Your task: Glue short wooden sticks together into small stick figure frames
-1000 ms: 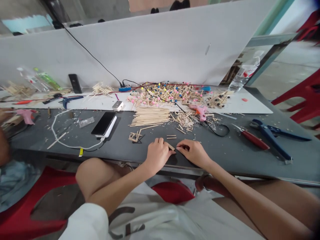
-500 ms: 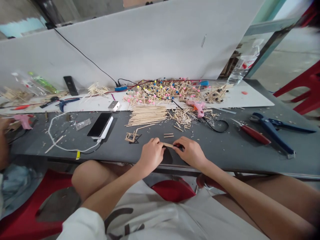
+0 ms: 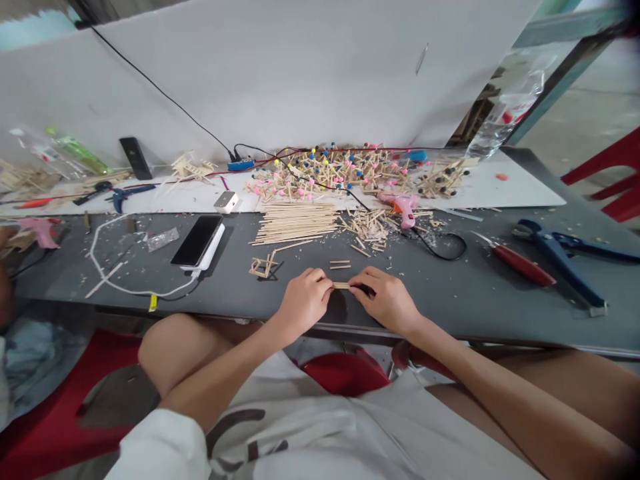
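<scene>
Both my hands rest on the near edge of a dark grey table [image 3: 465,300], pinching one short wooden stick [image 3: 341,285] between them. My left hand [image 3: 303,301] has curled fingers closed on the stick's left end. My right hand [image 3: 385,299] grips its right end. Just beyond lie two short cut sticks [image 3: 340,265] and a small stick frame [image 3: 263,265]. Farther back is a bundle of long sticks [image 3: 295,223].
A pile of stick pieces with coloured beads [image 3: 345,175] and a pink glue gun [image 3: 404,205] lie behind. A phone on a power bank [image 3: 197,241] is at left. Red-handled pliers [image 3: 520,263] and blue cutters [image 3: 560,257] lie at right. White divider board [image 3: 300,80] stands at the back.
The stick between my hands has turned from slanted to nearly level. Both hands stay at the table's near edge, and the view has tilted slightly.
</scene>
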{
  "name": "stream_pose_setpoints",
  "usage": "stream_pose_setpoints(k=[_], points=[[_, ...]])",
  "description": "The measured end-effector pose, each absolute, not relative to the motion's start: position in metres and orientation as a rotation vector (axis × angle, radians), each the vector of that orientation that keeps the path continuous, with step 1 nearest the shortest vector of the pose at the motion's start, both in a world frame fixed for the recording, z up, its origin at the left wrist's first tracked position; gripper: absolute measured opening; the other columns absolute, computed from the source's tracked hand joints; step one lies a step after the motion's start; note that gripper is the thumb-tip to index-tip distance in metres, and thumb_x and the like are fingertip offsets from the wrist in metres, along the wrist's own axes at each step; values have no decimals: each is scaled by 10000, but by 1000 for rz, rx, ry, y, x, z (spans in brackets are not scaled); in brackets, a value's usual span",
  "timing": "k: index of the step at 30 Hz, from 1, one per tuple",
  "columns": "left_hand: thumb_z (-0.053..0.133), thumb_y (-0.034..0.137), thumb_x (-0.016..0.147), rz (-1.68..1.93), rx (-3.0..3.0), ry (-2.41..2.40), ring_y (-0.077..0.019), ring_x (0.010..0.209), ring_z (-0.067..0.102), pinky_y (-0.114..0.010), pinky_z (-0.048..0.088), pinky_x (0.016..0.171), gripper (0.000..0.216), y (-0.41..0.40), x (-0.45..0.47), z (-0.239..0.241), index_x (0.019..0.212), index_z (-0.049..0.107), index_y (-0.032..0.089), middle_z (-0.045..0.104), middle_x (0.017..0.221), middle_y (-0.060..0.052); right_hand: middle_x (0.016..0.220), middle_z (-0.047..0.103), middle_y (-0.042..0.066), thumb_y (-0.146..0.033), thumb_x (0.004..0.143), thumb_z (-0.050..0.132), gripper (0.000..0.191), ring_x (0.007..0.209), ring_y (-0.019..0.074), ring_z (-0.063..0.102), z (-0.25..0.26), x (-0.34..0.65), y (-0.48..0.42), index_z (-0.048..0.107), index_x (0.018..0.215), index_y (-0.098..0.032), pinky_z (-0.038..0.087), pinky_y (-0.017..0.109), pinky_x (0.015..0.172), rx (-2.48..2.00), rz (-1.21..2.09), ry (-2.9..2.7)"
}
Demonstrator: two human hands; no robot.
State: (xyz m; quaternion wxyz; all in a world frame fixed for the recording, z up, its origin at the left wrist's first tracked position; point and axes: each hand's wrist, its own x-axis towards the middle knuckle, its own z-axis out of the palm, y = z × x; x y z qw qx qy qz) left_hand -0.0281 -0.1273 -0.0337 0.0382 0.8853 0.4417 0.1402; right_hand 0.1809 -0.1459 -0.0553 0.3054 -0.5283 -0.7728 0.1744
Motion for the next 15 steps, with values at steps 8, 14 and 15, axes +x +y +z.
stream_pose_setpoints(k=[8,14,15], points=[[526,140,932,446,2756,1316,-161,877,596,-273,472,728,229,-125,-30,-38,840,722,213,656,901,-40,921,688,56,-223,917,562,171,741,156,637,-56,181,-145,732,923,-208,464,250,676,-1399,463,-2051],[531,139,928,536,2711,1294,-156,848,619,-271,472,741,221,-123,-32,-37,827,715,207,681,885,-31,924,691,50,-207,908,577,157,773,160,649,-57,181,-145,734,905,-209,469,252,711,-1393,469,-2046],[541,140,921,560,2683,1301,-156,846,625,-271,473,750,209,-123,-32,-35,820,711,207,685,882,-28,925,692,50,-208,907,578,156,775,161,650,-57,182,-145,734,903,-210,469,252,712,-1392,470,-2046]])
